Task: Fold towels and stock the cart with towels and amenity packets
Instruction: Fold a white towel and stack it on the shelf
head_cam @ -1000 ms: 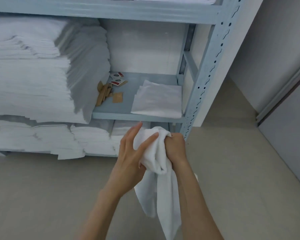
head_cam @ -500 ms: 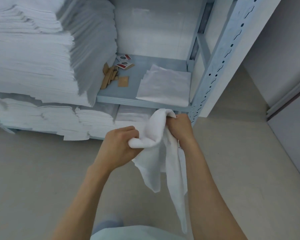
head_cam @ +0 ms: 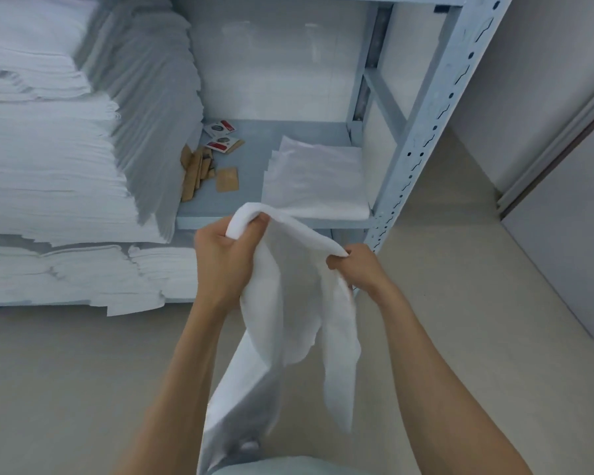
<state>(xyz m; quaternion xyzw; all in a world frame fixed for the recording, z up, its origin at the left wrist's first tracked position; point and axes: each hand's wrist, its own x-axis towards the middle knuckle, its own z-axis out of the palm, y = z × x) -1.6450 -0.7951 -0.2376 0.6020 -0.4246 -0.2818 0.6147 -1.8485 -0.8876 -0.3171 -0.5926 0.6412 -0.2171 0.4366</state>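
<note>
Head view, only one: 1 white towel (head_cam: pixel 282 337) held up in front of the shelf rack (head_cam: pixel 422 132), unfolded, hanging down in two loose lobes between the forearms. 2 hands on it: left hand (head_cam: pixel 225 260) fingers curled tight round a bunched top corner, right hand (head_cam: pixel 355 267) fingers curled, pinching the top edge further right; a short span of edge is stretched between them. Middle shelf (head_cam: pixel 251 219): 1 low stack of folded white cloths (head_cam: pixel 314 180) at the right end, sheet count not readable; 2 red-and-white amenity packets (head_cam: pixel 220 135) at the back, touching; a small heap of brown packets (head_cam: pixel 196 171) just beside the tall towel pile, overlapping so can't count, plus 1 square brown packet (head_cam: pixel 227 179) lying apart from it. Tall pile of folded white towels (head_cam: pixel 66 149) fills the left of that shelf; at least 2 lower stacks (head_cam: pixel 83 275) on the level below. Pale floor (head_cam: pixel 66 389) underneath
</note>
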